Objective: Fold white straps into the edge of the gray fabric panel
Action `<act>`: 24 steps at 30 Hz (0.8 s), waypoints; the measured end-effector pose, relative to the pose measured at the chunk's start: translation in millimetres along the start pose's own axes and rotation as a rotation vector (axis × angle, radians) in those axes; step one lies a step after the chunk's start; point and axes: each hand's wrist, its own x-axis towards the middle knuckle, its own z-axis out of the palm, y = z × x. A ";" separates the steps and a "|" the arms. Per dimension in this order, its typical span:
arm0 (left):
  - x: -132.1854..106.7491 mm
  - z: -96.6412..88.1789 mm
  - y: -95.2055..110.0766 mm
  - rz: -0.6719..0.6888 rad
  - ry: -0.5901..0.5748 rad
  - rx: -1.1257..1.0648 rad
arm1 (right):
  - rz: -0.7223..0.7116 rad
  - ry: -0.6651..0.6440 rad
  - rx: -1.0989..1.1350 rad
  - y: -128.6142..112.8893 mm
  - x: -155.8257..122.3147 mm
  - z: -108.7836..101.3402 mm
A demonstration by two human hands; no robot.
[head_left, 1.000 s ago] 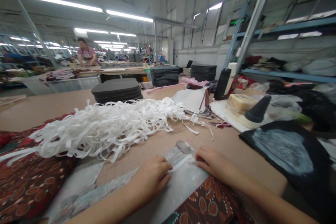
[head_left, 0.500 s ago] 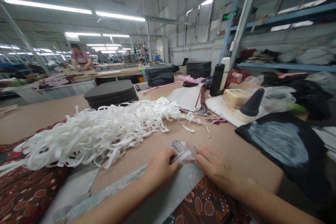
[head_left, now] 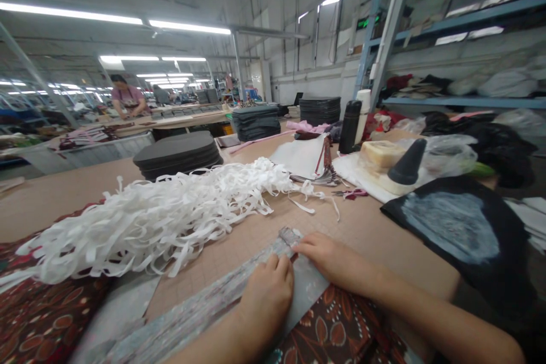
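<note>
A second ago the hands lay apart, with a white tape showing between them. The left hand (head_left: pixel 268 296) has since slid toward 3 o'clock and the right hand (head_left: pixel 330 257) toward 9 o'clock, so their fingertips now almost meet and the tape is covered. Half a second ago the end of the grey strip (head_left: pixel 239 278) was lifted and crumpled; now it lies flat at 12 o'clock of the left hand.
</note>
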 end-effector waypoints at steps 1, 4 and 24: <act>-2.6 0.3 0.2 -0.001 -0.005 0.019 | -0.021 -0.010 -0.014 -2.3 -0.4 -1.4; -14.2 0.1 -3.3 -0.014 -0.034 0.071 | -0.047 -0.043 -0.070 -10.0 -0.9 -3.9; -103.2 8.4 -35.3 -0.160 -0.009 -0.006 | -0.239 -0.104 -0.069 -60.3 21.6 10.2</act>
